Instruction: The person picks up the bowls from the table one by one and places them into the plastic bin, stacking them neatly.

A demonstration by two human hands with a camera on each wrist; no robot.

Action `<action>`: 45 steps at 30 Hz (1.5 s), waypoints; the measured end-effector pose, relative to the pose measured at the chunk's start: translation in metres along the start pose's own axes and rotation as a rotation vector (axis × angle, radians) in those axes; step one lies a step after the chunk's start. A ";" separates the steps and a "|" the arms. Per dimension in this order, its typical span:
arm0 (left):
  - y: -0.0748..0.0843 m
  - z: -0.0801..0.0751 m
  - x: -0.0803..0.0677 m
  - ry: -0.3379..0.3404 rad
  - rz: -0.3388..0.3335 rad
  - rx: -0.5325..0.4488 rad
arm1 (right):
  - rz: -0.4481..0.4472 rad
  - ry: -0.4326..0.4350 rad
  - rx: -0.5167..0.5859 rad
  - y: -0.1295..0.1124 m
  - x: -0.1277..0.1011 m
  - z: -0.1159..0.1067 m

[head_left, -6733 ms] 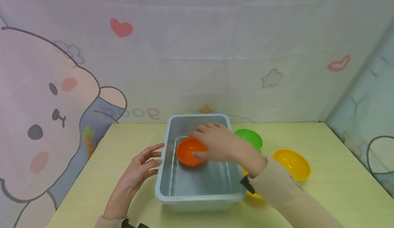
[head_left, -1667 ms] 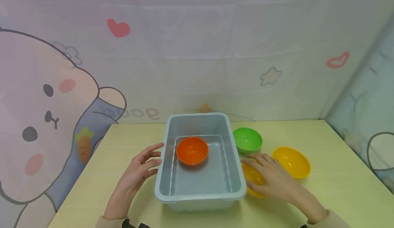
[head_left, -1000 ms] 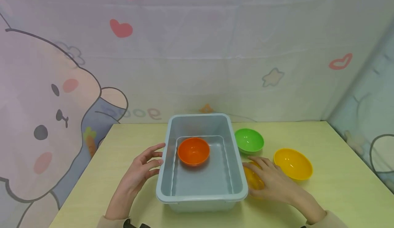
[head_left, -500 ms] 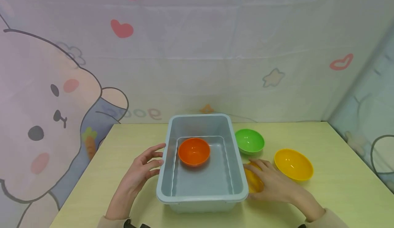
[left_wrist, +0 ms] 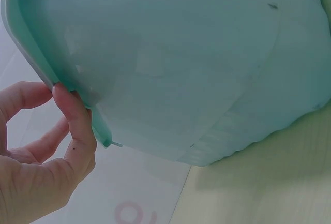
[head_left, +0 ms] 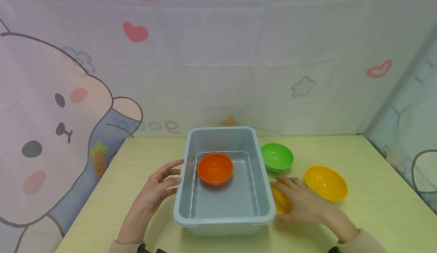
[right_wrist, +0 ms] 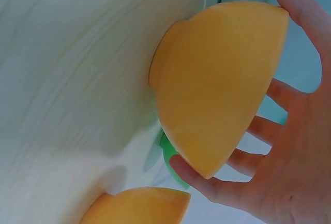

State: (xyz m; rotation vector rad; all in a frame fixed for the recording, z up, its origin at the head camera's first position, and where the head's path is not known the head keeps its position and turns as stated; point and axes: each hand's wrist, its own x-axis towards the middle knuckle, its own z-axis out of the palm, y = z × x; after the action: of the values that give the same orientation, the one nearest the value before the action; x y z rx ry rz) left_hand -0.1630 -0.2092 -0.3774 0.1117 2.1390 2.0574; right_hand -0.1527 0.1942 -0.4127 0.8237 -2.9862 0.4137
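A grey-blue plastic bin [head_left: 223,220] stands mid-table with an orange bowl [head_left: 215,169] inside it, towards the back left. My left hand [head_left: 153,192] is at the bin's left side; the left wrist view has its fingertips pinching the rim [left_wrist: 39,66]. Right of the bin sits a yellow bowl [head_left: 281,203]. My right hand [head_left: 304,203] spans this bowl from above, gripping it by the rim. In the right wrist view the bowl [right_wrist: 217,74] stands upright with its base on the table, and one finger curls round its outside.
A green bowl [head_left: 277,157] stands behind the held one, close to the bin's right wall. Another yellow bowl [head_left: 326,183] lies farther right. A printed cloth [head_left: 222,55] hangs behind the pale wooden table [head_left: 372,207].
My right hand has moved from the orange bowl in the bin out to the nearer yellow bowl and settled its fingers on the rim. The left hand has stayed at the bin.
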 end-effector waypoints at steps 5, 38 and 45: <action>0.000 0.000 0.001 -0.002 0.001 -0.003 | 0.006 0.000 0.009 0.001 0.000 -0.001; 0.000 0.001 0.002 -0.006 0.006 -0.005 | 0.028 0.046 -0.042 -0.005 -0.010 -0.013; 0.000 -0.001 0.001 -0.004 0.003 -0.009 | 0.032 0.048 -0.060 -0.009 -0.010 -0.020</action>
State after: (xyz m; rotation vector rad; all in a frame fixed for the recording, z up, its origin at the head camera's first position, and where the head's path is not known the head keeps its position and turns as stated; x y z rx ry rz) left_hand -0.1644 -0.2095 -0.3780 0.1174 2.1284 2.0660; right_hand -0.1405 0.1966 -0.3920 0.7501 -2.9550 0.3373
